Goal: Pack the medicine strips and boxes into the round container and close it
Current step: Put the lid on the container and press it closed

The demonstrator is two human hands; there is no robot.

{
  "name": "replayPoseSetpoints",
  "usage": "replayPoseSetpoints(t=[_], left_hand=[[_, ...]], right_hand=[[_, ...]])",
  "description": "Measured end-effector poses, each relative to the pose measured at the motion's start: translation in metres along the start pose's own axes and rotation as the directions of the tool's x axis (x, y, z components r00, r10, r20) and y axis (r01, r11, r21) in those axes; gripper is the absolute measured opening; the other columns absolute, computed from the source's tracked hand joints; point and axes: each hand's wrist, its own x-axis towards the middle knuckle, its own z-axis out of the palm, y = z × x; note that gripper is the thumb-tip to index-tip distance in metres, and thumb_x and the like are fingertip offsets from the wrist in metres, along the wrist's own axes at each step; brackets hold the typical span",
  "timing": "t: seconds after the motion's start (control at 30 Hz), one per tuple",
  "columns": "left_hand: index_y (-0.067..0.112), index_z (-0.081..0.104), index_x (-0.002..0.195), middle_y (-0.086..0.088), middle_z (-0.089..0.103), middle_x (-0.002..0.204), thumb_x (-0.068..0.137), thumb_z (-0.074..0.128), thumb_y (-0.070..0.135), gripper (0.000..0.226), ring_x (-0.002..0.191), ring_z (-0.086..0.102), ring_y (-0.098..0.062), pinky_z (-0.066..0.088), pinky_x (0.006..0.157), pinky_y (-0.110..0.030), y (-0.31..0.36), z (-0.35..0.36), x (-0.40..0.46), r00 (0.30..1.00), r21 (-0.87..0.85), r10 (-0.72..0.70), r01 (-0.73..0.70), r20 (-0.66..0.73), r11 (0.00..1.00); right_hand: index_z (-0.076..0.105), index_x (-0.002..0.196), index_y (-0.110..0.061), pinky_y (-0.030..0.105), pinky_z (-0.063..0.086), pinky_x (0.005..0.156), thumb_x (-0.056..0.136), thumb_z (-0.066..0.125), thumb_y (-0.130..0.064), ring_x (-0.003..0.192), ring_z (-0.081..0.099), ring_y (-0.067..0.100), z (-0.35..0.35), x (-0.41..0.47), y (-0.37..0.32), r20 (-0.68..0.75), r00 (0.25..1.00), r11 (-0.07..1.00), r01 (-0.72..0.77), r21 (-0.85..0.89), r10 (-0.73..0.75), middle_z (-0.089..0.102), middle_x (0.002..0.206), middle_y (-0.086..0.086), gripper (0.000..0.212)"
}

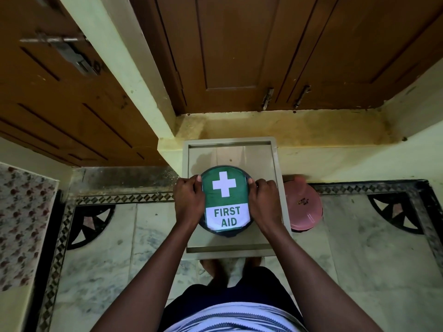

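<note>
A round dark container (226,200) stands on a small grey table (275,164). Its lid carries a green and white label with a white cross and the words FIRST AID, and the lid sits on the container. My left hand (188,200) grips the container's left side, thumb on the lid's rim. My right hand (265,202) grips the right side the same way. No medicine strips or boxes are visible; the inside of the container is hidden by the lid.
A pink round lidded vessel (305,207) stands on the floor just right of the table. Brown wooden cupboard doors (239,56) rise behind a yellowish ledge (287,128). A patterned cloth (21,224) lies at the left. My feet show under the table's near edge.
</note>
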Motion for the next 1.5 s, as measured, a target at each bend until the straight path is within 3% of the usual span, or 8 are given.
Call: replayPoseSetpoints(t=[0.17, 0.37, 0.63, 0.77, 0.9, 1.1, 1.27, 1.5], left_hand=[[0.020, 0.058, 0.083, -0.013, 0.063, 0.091, 0.103, 0.014, 0.065, 0.066, 0.086, 0.064, -0.032, 0.057, 0.081, -0.050, -0.001, 0.010, 0.017, 0.998, 0.069, -0.054, 0.054, 0.011, 0.996], [0.017, 0.059, 0.098, -0.014, 0.060, 0.101, 0.104, 0.009, 0.062, 0.068, 0.098, 0.061, -0.034, 0.053, 0.089, -0.053, -0.005, 0.015, 0.024, 0.995, 0.082, -0.058, 0.051, 0.086, 0.995], [0.003, 0.062, 0.107, -0.021, 0.057, 0.113, 0.112, 0.029, 0.035, 0.047, 0.108, 0.055, -0.036, 0.045, 0.086, -0.041, 0.006, 0.011, 0.017, 0.996, 0.133, -0.047, 0.037, 0.072, 0.990], [0.009, 0.063, 0.111, -0.016, 0.055, 0.118, 0.110, 0.033, 0.043, 0.046, 0.113, 0.055, -0.034, 0.044, 0.090, -0.039, 0.002, 0.004, 0.012, 0.993, 0.066, -0.066, 0.060, 0.093, 0.996], [0.013, 0.063, 0.129, -0.011, 0.054, 0.130, 0.105, 0.047, 0.050, 0.047, 0.108, 0.061, -0.021, 0.045, 0.089, -0.028, 0.002, -0.020, -0.011, 0.989, -0.089, -0.100, 0.109, 0.106, 0.990], [0.028, 0.048, 0.152, -0.003, 0.045, 0.129, 0.084, 0.079, 0.049, 0.077, 0.105, 0.066, -0.018, 0.056, 0.097, -0.031, -0.015, -0.052, -0.053, 0.940, -0.091, -0.075, 0.111, 0.333, 0.990], [0.030, 0.022, 0.164, -0.006, 0.049, 0.122, 0.075, 0.091, 0.036, 0.113, 0.097, 0.069, -0.012, 0.057, 0.092, -0.025, -0.026, -0.049, -0.062, 0.903, -0.096, -0.049, 0.099, 0.428, 0.990], [0.025, 0.036, 0.160, -0.010, 0.055, 0.113, 0.069, 0.096, 0.023, 0.108, 0.087, 0.066, -0.005, 0.057, 0.087, -0.028, -0.023, -0.045, -0.063, 0.928, -0.149, -0.073, 0.135, 0.365, 0.980]], right_hand=[[0.068, 0.091, -0.010, 0.035, 0.040, 0.066, 0.104, 0.017, -0.059, 0.085, 0.065, 0.034, 0.006, 0.027, -0.015, 0.032, 0.999, 0.993, -0.020, -0.112, 0.024, 0.069, 0.091, 0.013, 0.072], [0.070, 0.095, -0.006, 0.037, 0.041, 0.067, 0.108, 0.021, -0.052, 0.088, 0.066, 0.039, 0.003, 0.037, -0.017, 0.041, 0.999, 0.964, 0.021, -0.264, -0.010, 0.072, 0.096, 0.016, 0.068], [0.069, 0.087, -0.007, 0.036, 0.043, 0.063, 0.107, 0.024, -0.051, 0.080, 0.067, 0.035, 0.006, 0.031, -0.018, -0.042, 0.999, 0.955, 0.016, -0.295, -0.030, 0.072, 0.087, 0.012, 0.066], [0.062, 0.093, -0.012, 0.036, 0.042, 0.066, 0.102, 0.028, -0.064, 0.085, 0.063, 0.030, 0.003, 0.026, -0.007, 0.043, 0.999, 0.987, 0.009, -0.159, -0.002, 0.066, 0.094, 0.010, 0.062], [0.053, 0.135, -0.022, 0.038, 0.053, 0.082, 0.086, 0.052, -0.076, 0.099, 0.063, 0.023, -0.012, 0.005, 0.019, 0.241, 0.969, 0.993, 0.024, 0.115, -0.051, 0.061, 0.113, 0.005, 0.072], [0.039, 0.152, -0.043, 0.031, 0.060, 0.082, 0.067, 0.090, -0.049, 0.101, 0.067, 0.019, -0.027, -0.028, 0.055, 0.364, 0.928, 0.922, -0.068, 0.382, -0.083, 0.061, 0.133, -0.002, 0.100], [0.048, 0.151, -0.030, 0.041, 0.065, 0.076, 0.078, 0.088, -0.014, 0.125, 0.064, 0.024, -0.020, -0.039, 0.057, 0.396, 0.916, 0.748, -0.216, 0.628, -0.068, 0.052, 0.152, -0.006, 0.085], [0.049, 0.151, -0.030, 0.040, 0.064, 0.079, 0.086, 0.081, -0.013, 0.128, 0.061, 0.023, -0.015, -0.039, 0.057, 0.398, 0.917, 0.726, -0.258, 0.637, -0.022, 0.056, 0.147, -0.001, 0.074]])
